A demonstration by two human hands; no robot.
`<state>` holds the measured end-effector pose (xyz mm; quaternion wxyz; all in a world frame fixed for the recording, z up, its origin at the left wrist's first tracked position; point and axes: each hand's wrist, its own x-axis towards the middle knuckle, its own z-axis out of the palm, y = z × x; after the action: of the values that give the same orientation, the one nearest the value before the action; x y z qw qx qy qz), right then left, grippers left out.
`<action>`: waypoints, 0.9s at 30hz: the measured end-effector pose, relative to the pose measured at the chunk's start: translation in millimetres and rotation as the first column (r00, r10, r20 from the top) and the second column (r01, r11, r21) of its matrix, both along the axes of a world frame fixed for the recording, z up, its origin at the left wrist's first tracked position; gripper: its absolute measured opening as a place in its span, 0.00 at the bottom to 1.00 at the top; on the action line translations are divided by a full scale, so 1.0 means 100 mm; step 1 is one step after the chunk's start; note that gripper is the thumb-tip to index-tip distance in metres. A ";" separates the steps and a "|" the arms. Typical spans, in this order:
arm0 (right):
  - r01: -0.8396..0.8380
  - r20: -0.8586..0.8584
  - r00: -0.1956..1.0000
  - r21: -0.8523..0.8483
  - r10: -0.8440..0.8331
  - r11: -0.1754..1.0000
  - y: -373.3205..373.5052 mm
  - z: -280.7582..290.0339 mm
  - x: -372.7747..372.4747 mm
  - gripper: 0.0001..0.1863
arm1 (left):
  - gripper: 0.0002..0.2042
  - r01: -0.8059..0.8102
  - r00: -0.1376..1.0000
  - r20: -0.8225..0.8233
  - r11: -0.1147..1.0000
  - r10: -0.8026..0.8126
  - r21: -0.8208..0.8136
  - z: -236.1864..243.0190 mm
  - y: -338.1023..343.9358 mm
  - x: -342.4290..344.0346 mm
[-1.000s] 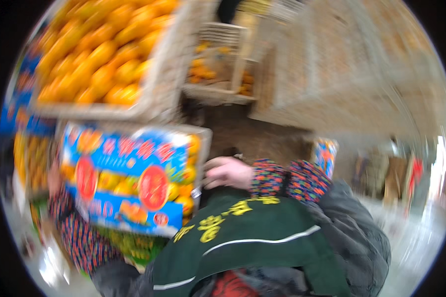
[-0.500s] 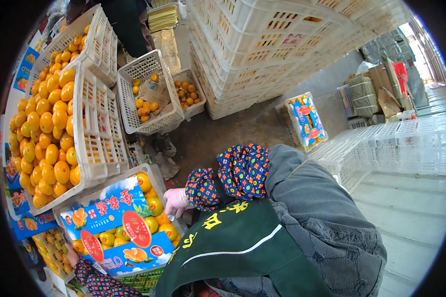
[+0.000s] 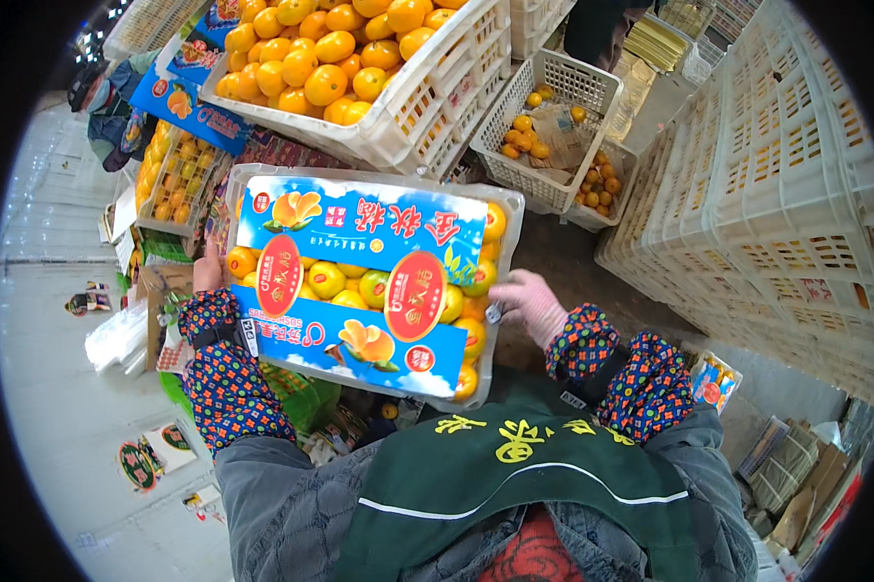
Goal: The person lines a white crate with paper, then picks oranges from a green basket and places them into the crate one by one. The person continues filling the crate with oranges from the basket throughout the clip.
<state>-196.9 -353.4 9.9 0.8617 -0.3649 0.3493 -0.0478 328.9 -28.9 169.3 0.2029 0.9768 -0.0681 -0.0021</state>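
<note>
Both hands hold a shallow clear-lidded box (image 3: 361, 244) of orange and yellow citrus with a blue and red printed sleeve, tilted in front of my dark green apron (image 3: 495, 519). My left hand (image 3: 209, 272) grips the box's left edge, fingertips partly hidden by it. My right hand (image 3: 530, 303), in a pale pink glove, has its fingers curled at the right edge. A green basket (image 3: 301, 393) shows beneath the box.
Beyond the box stand a heaped white crate of oranges (image 3: 427, 116), smaller crates (image 3: 577, 82) with some fruit and a packed tray (image 3: 170, 194). Tall stacked crates (image 3: 747, 223) rise at right; another box (image 3: 718, 373) lies low behind my right arm. Co-workers (image 3: 112, 112) (image 3: 592, 29) are at the top.
The view has turned left since half a second ago. The held box has moved from the lower left to the centre of view, carried by both hands.
</note>
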 end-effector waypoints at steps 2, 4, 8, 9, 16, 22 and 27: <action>0.039 0.017 0.999 -0.106 -0.038 0.994 0.00 0.02 0.05 0.24 | 0.41 -0.014 1.000 -0.028 0.999 0.013 -0.044 -0.06 0.12 -0.14; 0.076 -0.043 0.995 -0.181 -0.085 0.981 -0.01 0.06 0.10 0.28 | 0.39 0.011 0.978 -0.200 0.979 -0.053 -0.203 -0.09 0.23 -0.31; 0.175 -0.182 0.960 -0.199 -0.212 0.964 -0.04 0.20 0.23 0.32 | 0.36 -0.063 0.961 -0.274 0.951 -0.024 -0.304 -0.07 0.44 -0.54; 0.155 -0.244 0.951 -0.157 -0.191 0.975 -0.04 0.23 0.27 0.33 | 0.35 -0.029 0.952 -0.292 0.925 -0.090 -0.379 -0.05 0.45 -0.55; 0.271 -0.349 0.844 -0.377 -0.407 0.886 0.12 0.22 0.24 0.44 | 0.28 0.023 0.835 -0.494 0.914 -0.240 -0.405 0.05 0.13 -0.43; 0.198 -0.611 0.596 -0.517 -0.521 0.833 0.14 0.69 0.23 0.44 | 0.25 -0.001 0.529 -0.752 0.886 -0.393 -0.464 -0.35 -1.03 0.40; 0.453 -0.589 0.317 -0.595 -0.743 0.664 0.90 1.19 0.62 0.40 | 0.24 0.237 0.242 -0.766 0.802 -0.595 -0.549 -0.79 -2.00 1.11</action>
<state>-135.2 -263.3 129.3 0.4517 -0.3199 0.7927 -0.2556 439.6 -229.0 90.5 0.3519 0.7009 -0.2041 -0.5859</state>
